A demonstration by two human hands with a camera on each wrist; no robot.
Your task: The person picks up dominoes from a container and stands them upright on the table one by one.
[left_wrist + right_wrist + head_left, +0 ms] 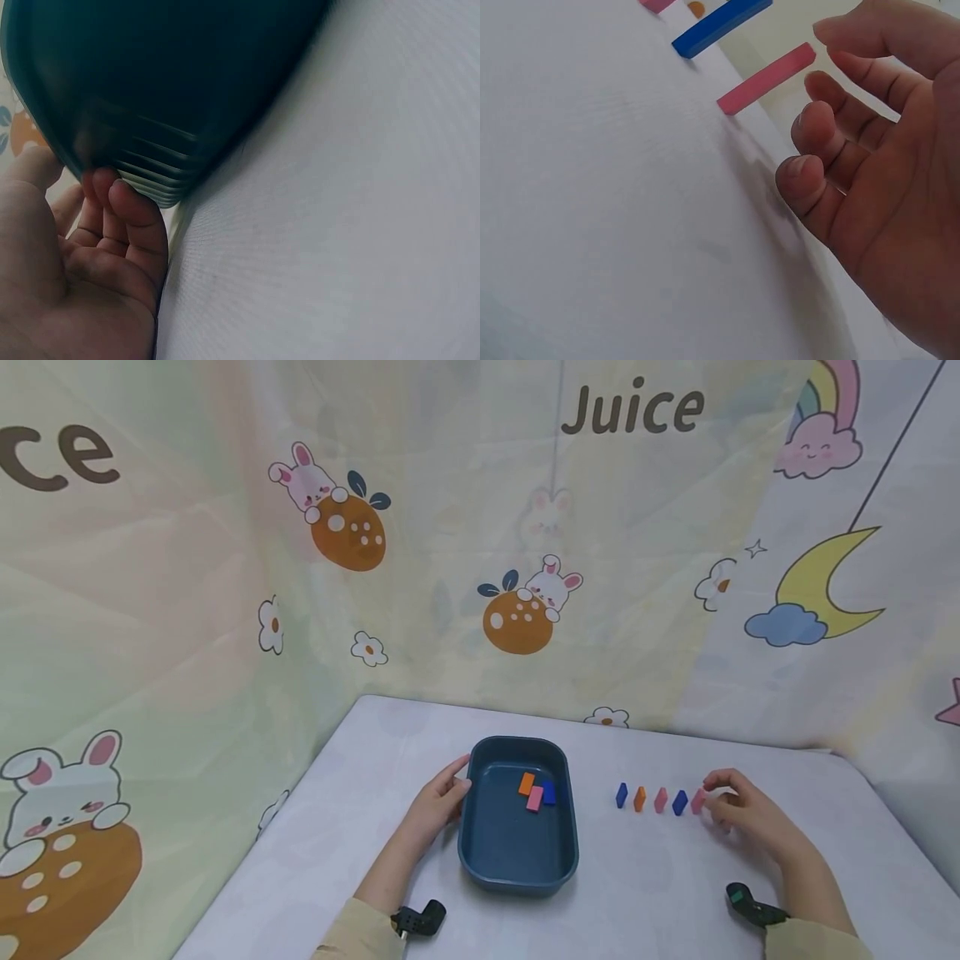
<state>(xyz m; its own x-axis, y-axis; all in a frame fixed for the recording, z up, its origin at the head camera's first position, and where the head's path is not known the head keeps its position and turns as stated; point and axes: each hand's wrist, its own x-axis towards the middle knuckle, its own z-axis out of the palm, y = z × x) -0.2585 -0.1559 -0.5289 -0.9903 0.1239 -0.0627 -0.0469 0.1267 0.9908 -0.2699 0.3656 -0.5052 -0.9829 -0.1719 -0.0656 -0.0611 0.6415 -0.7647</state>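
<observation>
The left hand (438, 797) rests its fingers against the outer left wall of a dark teal rectangular bin (474, 852); in the left wrist view the fingertips touch its ribbed end. Inside lie flat blocks: one orange (527, 783), one pink (535, 799) and one blue (550, 792). Right of the bin, several thin blocks stand on end in a row. At its right end is a pink block (767, 79), beside a blue block (720, 28). The right hand (742, 810) has its thumb and fingers loosely bent, right at that pink block, with nothing in its grasp.
The row continues leftward with another pink block (661, 800), an orange block (640, 799) and a blue block (622, 795). A white cloth covers the table (637, 893). Printed curtains (450, 485) rise behind and to the left.
</observation>
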